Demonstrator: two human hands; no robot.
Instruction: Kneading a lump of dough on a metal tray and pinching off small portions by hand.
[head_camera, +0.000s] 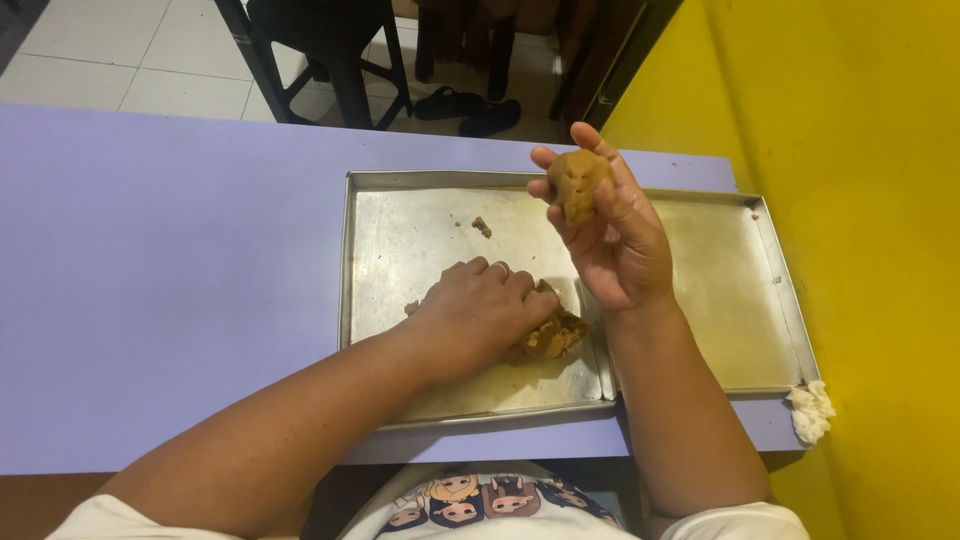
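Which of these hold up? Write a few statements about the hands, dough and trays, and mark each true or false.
1. The right hand holds a ball of dough in its fingers, raised off the trays. True.
2. The left hand rests on the purple table. False: it presses on the dough mass in the left tray.
3. The right tray holds rows of shaped balls. False: it shows none.
4. A small crumb lies apart on the left tray. True.
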